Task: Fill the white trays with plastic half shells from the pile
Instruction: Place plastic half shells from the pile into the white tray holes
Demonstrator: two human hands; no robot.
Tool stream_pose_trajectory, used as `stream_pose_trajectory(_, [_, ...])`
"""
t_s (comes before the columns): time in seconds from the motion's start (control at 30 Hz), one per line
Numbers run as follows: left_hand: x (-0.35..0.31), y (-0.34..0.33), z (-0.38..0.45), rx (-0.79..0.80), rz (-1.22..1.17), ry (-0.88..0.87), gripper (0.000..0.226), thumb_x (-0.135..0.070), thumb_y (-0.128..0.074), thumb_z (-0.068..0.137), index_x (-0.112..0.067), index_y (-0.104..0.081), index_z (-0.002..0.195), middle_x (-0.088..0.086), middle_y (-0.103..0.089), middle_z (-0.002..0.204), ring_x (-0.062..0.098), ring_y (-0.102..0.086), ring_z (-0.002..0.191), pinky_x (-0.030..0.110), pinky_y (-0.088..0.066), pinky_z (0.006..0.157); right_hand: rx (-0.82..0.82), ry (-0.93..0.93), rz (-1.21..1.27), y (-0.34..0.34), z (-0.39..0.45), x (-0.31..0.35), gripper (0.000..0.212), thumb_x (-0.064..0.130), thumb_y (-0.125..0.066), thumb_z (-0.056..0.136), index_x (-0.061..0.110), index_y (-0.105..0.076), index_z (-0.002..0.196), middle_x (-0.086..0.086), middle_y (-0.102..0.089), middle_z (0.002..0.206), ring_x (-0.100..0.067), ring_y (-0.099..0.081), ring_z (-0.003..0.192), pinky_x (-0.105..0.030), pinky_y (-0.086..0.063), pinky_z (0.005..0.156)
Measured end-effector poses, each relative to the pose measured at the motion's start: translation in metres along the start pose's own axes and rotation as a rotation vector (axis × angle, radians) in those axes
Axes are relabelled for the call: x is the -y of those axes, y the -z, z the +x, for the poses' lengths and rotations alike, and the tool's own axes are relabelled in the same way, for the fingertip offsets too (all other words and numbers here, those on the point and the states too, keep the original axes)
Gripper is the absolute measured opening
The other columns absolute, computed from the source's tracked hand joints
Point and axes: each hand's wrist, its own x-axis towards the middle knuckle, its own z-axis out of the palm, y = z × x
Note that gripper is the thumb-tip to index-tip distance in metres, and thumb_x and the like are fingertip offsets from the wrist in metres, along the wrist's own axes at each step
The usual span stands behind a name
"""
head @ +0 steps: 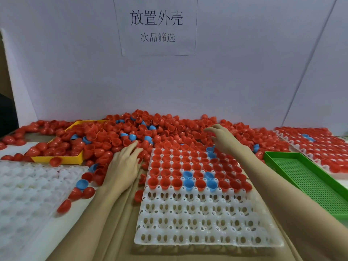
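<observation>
Hundreds of red and blue half shells form a pile (pixel 143 132) along the wall behind the white tray (pixel 205 219), whose far rows are filled and near rows bare, while the left hand (pixel 122 164) and right hand (pixel 224 138), fingers spread and holding nothing, reach into the pile's edge.

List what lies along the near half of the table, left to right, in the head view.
Empty white tray → left hand → half-filled white tray → green perforated tray.
</observation>
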Motion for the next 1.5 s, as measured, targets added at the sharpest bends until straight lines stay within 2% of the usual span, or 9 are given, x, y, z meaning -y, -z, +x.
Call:
stream_pose_trajectory(0.17, [-0.001,0.0,0.0,0.014,0.057,-0.011,0.039,-0.013,-0.056,0.102,-0.013,-0.06,0.141,0.004,-0.041,0.16,0.025,-0.052,0.135,0.047,-0.043,0.112,0.111,0.113,-0.061,-0.01,0.026,0.024,0.086,-0.024,-0.051,0.089,0.031,-0.052,0.154,-0.003,-0.037,0.168,-0.027,-0.04,0.151,-0.04,-0.045,0.118])
stream_pose_trajectory(0.3, [0.0,-0.001,0.0,0.011,0.058,-0.02,0.037,-0.013,-0.057,0.102,-0.013,-0.062,0.138,0.002,-0.042,0.159,0.025,-0.052,0.135,0.048,-0.044,0.111,0.054,0.114,-0.147,-0.023,0.039,0.033,0.064,-0.02,-0.054,0.088,0.02,-0.069,0.136,-0.01,-0.067,0.135,-0.029,-0.064,0.122,-0.042,-0.057,0.097])
stream_pose_trajectory(0.43, [0.002,0.001,0.0,-0.001,0.064,-0.026,0.037,-0.012,-0.059,0.1,-0.012,-0.062,0.137,0.003,-0.042,0.159,0.025,-0.053,0.134,0.048,-0.044,0.111,-0.098,0.079,-0.088,-0.026,0.039,0.035,0.031,-0.001,-0.066,0.094,0.013,-0.077,0.12,-0.009,-0.073,0.124,-0.03,-0.066,0.114,-0.044,-0.056,0.094])
stream_pose_trajectory(0.67, [-0.001,0.001,-0.002,-0.061,0.088,-0.059,0.034,-0.011,-0.058,0.1,-0.013,-0.067,0.133,0.004,-0.05,0.153,0.025,-0.056,0.13,0.045,-0.047,0.106,-0.264,0.13,0.401,0.0,0.0,0.031,0.018,0.006,-0.064,0.102,0.013,-0.076,0.114,0.002,-0.076,0.114,-0.007,-0.07,0.1,-0.014,-0.053,0.089])
stream_pose_trajectory(0.9, [-0.038,0.023,0.0,-0.272,0.099,-0.266,0.026,-0.013,-0.054,0.099,-0.009,-0.075,0.114,0.006,-0.073,0.11,0.027,-0.068,0.099,0.044,-0.052,0.089,-0.145,0.181,0.908,0.025,-0.092,0.048,0.012,0.012,-0.063,0.104,0.013,-0.069,0.114,0.002,-0.077,0.106,-0.016,-0.076,0.096,-0.029,-0.064,0.082])
stream_pose_trajectory(1.03, [-0.084,0.042,-0.008,-0.426,-0.11,-0.479,0.03,-0.025,-0.058,0.106,-0.01,-0.069,0.129,-0.002,-0.071,0.103,0.012,-0.064,0.091,0.029,-0.052,0.088,0.0,0.277,1.047,0.028,-0.124,0.063,0.012,0.012,-0.067,0.102,0.011,-0.068,0.114,-0.004,-0.078,0.112,-0.023,-0.076,0.1,-0.032,-0.063,0.086])
stream_pose_trajectory(1.17, [-0.11,0.049,-0.02,-0.307,-0.424,-0.466,0.02,-0.028,-0.065,0.104,-0.013,-0.074,0.114,-0.006,-0.068,0.107,0.01,-0.065,0.099,0.027,-0.053,0.091,0.091,0.323,1.063,0.027,-0.13,0.072,0.013,0.016,-0.076,0.096,0.009,-0.071,0.106,-0.006,-0.078,0.114,-0.027,-0.075,0.104,-0.032,-0.061,0.092])
stream_pose_trajectory(1.27, [-0.117,0.052,-0.021,-0.124,-0.748,-0.236,0.015,-0.031,-0.069,0.098,-0.019,-0.077,0.092,-0.009,-0.07,0.094,0.017,-0.071,0.09,0.03,-0.058,0.08,0.099,0.353,1.049,0.026,-0.13,0.075,0.014,0.02,-0.082,0.091,0.011,-0.075,0.099,-0.008,-0.077,0.112,-0.026,-0.076,0.101,-0.033,-0.062,0.091])
stream_pose_trajectory(1.5, [-0.105,0.052,-0.021,0.218,-0.98,-0.009,0.019,-0.02,-0.083,0.088,-0.026,-0.073,0.103,-0.009,-0.075,0.107,0.01,-0.076,0.096,0.025,-0.06,0.087,0.142,0.421,1.005,0.02,-0.127,0.076,0.02,0.015,-0.079,0.093,0.012,-0.076,0.113,-0.004,-0.077,0.113,-0.024,-0.076,0.105,-0.029,-0.061,0.092])
